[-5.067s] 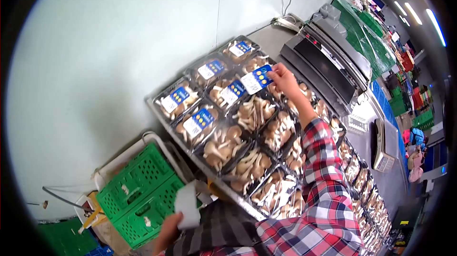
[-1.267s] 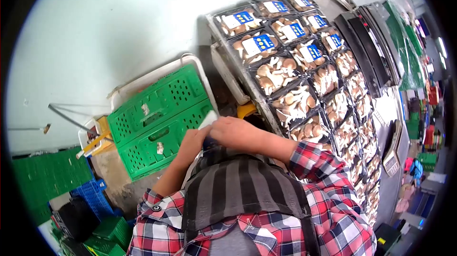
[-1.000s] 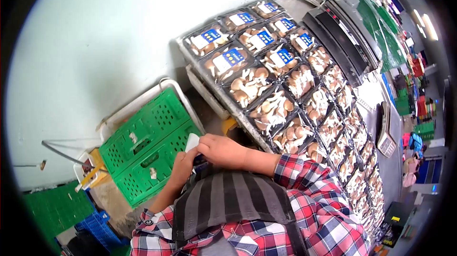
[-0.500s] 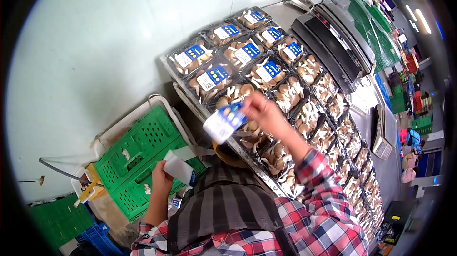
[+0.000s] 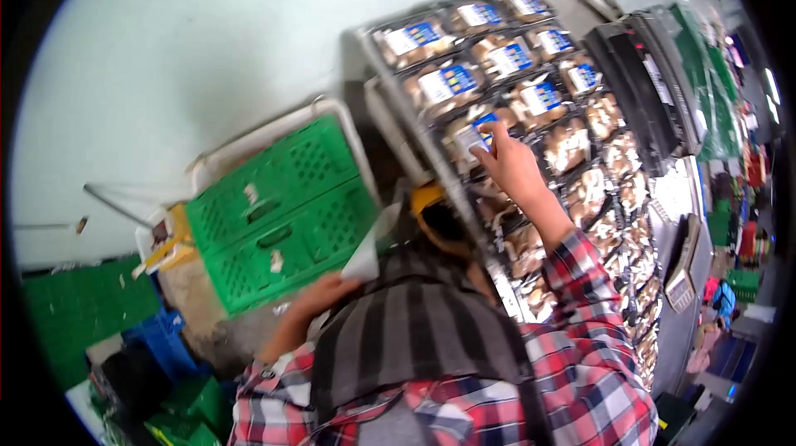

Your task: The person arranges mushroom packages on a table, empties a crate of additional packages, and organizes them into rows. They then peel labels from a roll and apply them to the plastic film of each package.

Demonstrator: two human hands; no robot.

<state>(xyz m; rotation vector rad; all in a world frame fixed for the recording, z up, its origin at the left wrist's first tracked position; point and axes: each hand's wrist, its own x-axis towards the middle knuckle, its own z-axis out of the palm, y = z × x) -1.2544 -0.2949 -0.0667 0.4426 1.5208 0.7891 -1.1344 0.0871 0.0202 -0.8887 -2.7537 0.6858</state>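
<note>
My right hand (image 5: pixel 507 162) is over a mushroom tray at the near edge of the table, its fingertips on a blue and white label (image 5: pixel 474 138) that lies on the tray's film. The thumb and index finger are apart. Low at the left, my left hand (image 5: pixel 332 290) holds a white strip of label backing (image 5: pixel 363 259) by my apron. Beyond my right hand, several trays bear the same labels, such as the corner tray (image 5: pixel 414 38). Trays nearer my right sleeve, such as this mushroom tray (image 5: pixel 567 146), show no label.
A green crate (image 5: pixel 282 235) lies in a white-rimmed bin at the left. A black machine (image 5: pixel 638 85) stands at the table's far side, with a scale (image 5: pixel 681 276) nearer. A blue crate (image 5: pixel 162 342) is at the lower left.
The label that hung from my right hand now lies on a tray. The right-hand fingers have opened. My left hand has lowered towards my apron, and the view has shifted.
</note>
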